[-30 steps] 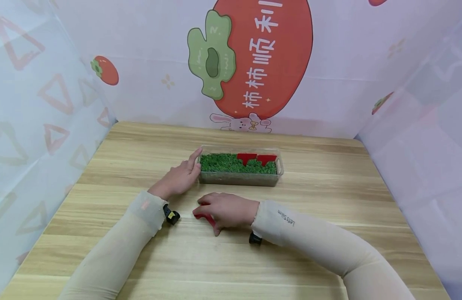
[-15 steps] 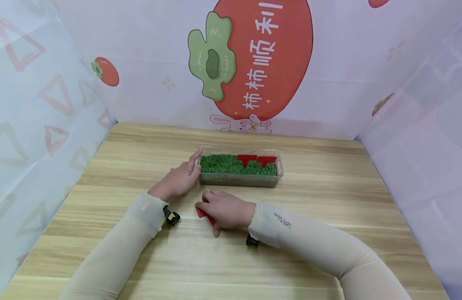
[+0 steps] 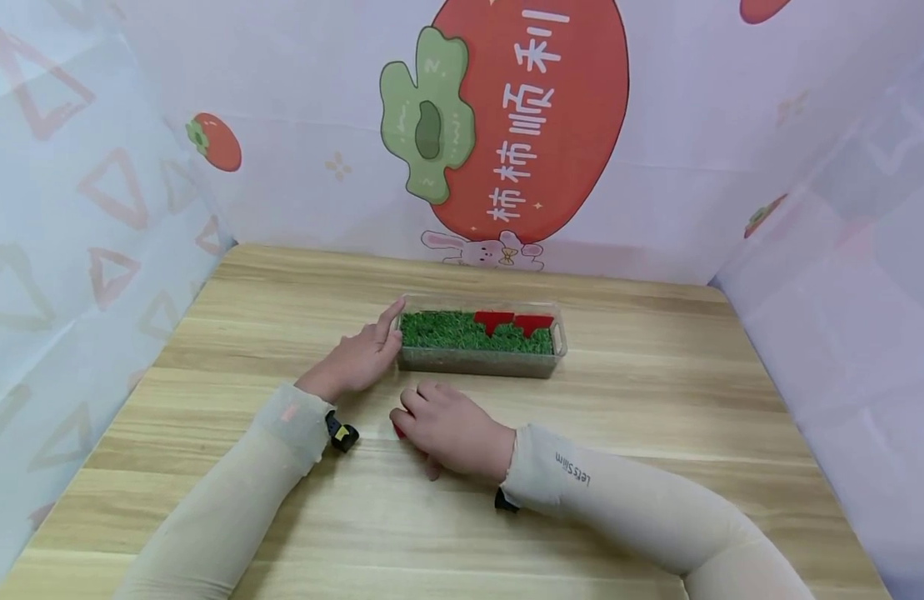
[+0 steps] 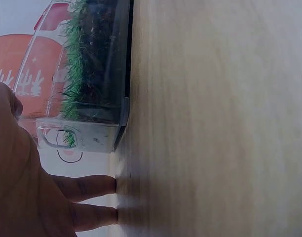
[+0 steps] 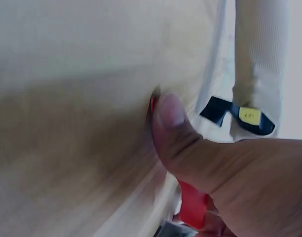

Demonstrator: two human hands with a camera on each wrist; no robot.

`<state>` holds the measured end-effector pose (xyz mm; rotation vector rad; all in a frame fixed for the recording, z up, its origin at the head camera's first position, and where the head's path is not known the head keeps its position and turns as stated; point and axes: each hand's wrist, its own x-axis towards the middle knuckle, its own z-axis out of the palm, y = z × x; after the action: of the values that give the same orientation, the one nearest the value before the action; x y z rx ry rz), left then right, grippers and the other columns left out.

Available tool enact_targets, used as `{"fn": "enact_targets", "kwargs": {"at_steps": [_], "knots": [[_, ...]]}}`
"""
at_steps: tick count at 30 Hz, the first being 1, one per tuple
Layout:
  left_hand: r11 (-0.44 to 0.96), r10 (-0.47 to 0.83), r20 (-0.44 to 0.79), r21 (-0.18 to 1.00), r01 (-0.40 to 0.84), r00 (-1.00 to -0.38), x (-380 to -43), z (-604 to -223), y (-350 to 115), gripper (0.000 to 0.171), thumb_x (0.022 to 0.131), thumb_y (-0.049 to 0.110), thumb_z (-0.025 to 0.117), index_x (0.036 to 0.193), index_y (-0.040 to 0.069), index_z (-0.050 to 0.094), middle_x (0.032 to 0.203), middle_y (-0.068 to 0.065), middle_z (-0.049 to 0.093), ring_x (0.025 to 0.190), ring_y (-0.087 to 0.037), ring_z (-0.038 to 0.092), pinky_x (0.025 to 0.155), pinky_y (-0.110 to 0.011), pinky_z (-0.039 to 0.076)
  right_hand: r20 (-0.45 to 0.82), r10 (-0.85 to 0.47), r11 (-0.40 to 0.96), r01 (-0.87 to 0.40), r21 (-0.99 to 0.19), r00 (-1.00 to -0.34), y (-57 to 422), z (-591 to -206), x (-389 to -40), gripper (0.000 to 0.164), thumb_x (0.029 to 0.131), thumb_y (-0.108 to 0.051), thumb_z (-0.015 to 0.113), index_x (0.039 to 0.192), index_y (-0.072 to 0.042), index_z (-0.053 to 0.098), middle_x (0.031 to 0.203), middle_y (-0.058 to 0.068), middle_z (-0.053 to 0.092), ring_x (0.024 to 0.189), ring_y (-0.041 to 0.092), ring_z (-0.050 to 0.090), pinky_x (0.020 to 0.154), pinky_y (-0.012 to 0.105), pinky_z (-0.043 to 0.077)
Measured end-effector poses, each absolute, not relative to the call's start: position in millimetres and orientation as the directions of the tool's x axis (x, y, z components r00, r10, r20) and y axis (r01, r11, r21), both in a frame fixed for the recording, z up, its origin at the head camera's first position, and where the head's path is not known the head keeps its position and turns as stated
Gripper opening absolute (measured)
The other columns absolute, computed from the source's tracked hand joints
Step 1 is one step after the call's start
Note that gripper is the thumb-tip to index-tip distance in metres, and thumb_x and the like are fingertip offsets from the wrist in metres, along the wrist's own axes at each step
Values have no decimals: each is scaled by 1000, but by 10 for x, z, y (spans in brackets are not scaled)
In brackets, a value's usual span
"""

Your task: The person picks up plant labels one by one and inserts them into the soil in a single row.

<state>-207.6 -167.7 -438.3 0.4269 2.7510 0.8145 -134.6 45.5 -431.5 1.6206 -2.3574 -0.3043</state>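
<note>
A clear box (image 3: 476,363) holds green artificial grass (image 3: 442,329), with two red T-shaped plant labels (image 3: 494,320) standing in its right part. At the box's left end, my left hand (image 3: 360,357) rests against the rim; in the left wrist view, two of its fingers (image 4: 89,187) reach straight down to the tabletop. In front of the box, my right hand (image 3: 456,429) holds a red plant label (image 5: 193,205) low over the table. Most of that label is hidden under the hand in the head view; the right wrist view shows red beside the thumb (image 5: 171,116).
The wooden table (image 3: 649,358) extends around both hands. Behind it hangs a printed backdrop (image 3: 656,167) with a large persimmon, and similar sheets line both sides. Each wrist wears a small black camera (image 3: 343,435).
My right hand has turned over the red plant label, so less of the label shows. The left hand and the box keep their places.
</note>
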Motion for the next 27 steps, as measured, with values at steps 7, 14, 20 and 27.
{"fn": "enact_targets", "kwargs": {"at_steps": [7, 14, 20, 27], "knots": [[804, 345, -151, 557, 209, -926, -2078, -4389, -1682, 58, 108, 46, 16, 158, 43, -13, 159, -24, 33, 146, -46, 30, 110, -77, 15, 125, -925, 379, -891, 251, -359, 510, -4337, -1333, 81, 53, -55, 85, 119, -15, 59, 102, 0, 56, 92, 18, 52, 85, 28, 48], [804, 348, -149, 556, 213, -926, -2091, -4396, -1665, 58, 108, 47, 16, 158, 43, -13, 158, -24, 34, 145, -47, 31, 110, -77, 15, 151, -922, 383, -895, 229, -356, 546, -4307, -1346, 74, 59, -44, 87, 120, -13, 59, 103, 0, 56, 92, 18, 52, 84, 27, 48], [794, 351, -156, 572, 205, -923, -2080, -4368, -1653, 58, 108, 47, 16, 159, 41, -11, 157, -24, 36, 146, -46, 29, 110, -77, 14, 194, -888, 452, -872, 190, -418, 593, -4194, -1391, 29, 85, -9, 66, 113, -12, 59, 101, 0, 58, 89, 18, 52, 82, 26, 46], [788, 352, -159, 583, 200, -922, -2064, -4348, -1647, 59, 108, 46, 17, 160, 38, -10, 158, -22, 35, 147, -45, 28, 110, -78, 12, 188, -857, 503, -858, 106, -479, 673, -3996, -1452, 27, 90, -7, 72, 116, -14, 65, 105, -1, 65, 97, 16, 59, 87, 24, 51]]}}
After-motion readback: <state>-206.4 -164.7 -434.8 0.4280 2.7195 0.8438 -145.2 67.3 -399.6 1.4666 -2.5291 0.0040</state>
